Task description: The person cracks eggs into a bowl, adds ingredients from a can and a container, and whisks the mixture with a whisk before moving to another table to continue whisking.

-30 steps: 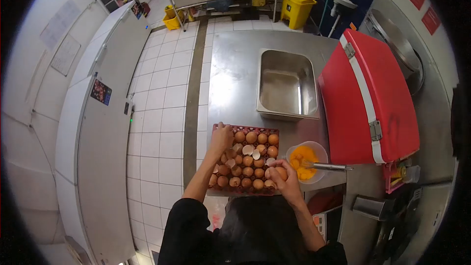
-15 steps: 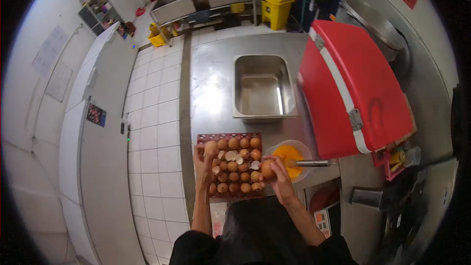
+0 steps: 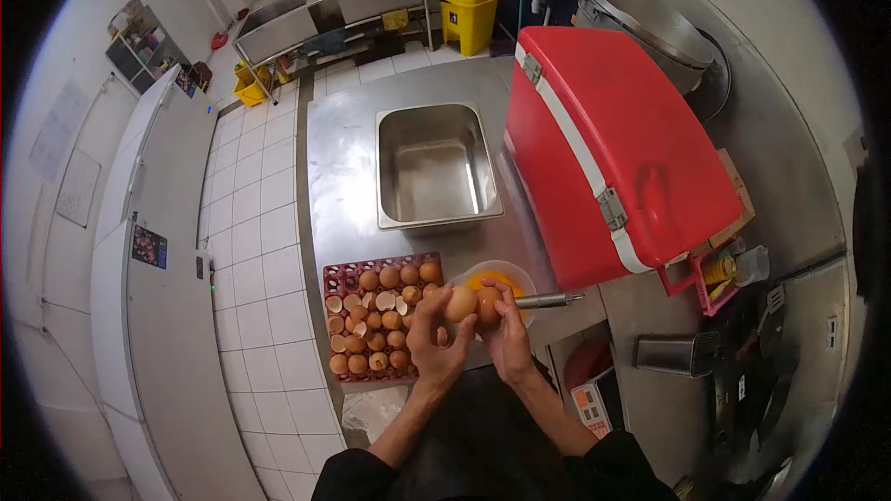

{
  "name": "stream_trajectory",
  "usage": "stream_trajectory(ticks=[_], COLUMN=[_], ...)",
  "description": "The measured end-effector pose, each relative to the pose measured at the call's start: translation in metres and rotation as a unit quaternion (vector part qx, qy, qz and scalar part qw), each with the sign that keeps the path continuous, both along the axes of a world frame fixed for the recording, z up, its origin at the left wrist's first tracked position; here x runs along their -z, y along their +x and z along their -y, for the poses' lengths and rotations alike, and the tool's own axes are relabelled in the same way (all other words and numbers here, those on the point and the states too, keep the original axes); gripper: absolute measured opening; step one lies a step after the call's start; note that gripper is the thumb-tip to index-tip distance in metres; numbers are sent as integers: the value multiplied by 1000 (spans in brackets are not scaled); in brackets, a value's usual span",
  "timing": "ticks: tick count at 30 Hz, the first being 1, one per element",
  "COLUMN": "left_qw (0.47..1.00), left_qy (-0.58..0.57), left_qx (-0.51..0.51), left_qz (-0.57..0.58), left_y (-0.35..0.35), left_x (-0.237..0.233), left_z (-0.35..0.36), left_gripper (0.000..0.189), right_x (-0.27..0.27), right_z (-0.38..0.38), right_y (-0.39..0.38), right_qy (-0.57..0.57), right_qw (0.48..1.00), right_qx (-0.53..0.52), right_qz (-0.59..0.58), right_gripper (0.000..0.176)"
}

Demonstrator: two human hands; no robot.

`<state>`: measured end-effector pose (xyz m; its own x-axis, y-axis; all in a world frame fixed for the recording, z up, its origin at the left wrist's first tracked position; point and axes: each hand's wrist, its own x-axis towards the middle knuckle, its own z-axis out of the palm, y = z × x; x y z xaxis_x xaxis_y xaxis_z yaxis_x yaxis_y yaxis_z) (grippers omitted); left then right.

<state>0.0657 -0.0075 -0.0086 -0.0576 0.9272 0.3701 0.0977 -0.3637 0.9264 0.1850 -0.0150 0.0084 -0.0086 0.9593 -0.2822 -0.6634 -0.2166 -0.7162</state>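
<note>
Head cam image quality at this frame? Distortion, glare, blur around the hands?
Head view: strong fisheye, edges of the counter and cooler bow, black vignette at the corners; soft glare on the counter beside the pan; centre sharp, left hand and right hand each hold an egg with little blur; light even, no hard shadows.

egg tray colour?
Dark red egg tray, holding brown eggs and broken shells; the only view, the head camera, shows it clearly.

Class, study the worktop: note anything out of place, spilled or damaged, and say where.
Empty cracked shells lie in the tray, mixed among whole eggs. That looks odd: waste sits with unused eggs. Nothing spilled shows.
</note>
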Motion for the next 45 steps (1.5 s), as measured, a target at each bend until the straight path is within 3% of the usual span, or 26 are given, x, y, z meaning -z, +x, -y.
stream_trajectory(ticks=[4,6,7,9,11,13,16,20,28,30,37,42,45], left_qw=[997,978,974,961,944,941,954,950,949,963,966,964,964], left_qy=[-67,-167,-188,-220,-253,-225,-171,-169,51,-20,3,26,63], left_qx=[24,72,88,145,200,251,236,246,240,223,238,251,253], left_qz=[37,99,96,83,74,14,-70,-92,-195,-153,-103,-82,-54], left_y=[13,14,12,4,3,4,11,11,-3,-5,-21,-5,-2], left_x=[-4,-14,-15,-14,-16,-19,-29,-32,-18,-17,-6,4,9], left_z=[-3,-7,-9,-17,-24,-31,-34,-40,-51,-47,-43,-50,-50], left_gripper=[44,44,43,43,44,44,47,48,47,46,45,43,41], right_x=[9,7,1,-15,-16,-17,-18,-13,-11,-7,-10,-21,-19], right_z=[2,-1,-2,-3,-4,-5,-6,-5,-1,0,-2,-2,3], right_y=[18,36,41,50,61,69,75,77,72,67,55,63,72], right_qy=[5,22,23,164,148,136,146,166,247,228,266,297,290], right_qw=[1000,988,988,894,886,876,874,846,773,753,702,613,592], right_qx=[12,-73,-74,-59,-76,-95,-69,-40,9,11,5,6,6], right_qz=[-3,138,137,412,433,453,458,505,585,617,661,732,752], right_gripper=[38,40,40,40,42,44,42,43,51,53,56,60,61])
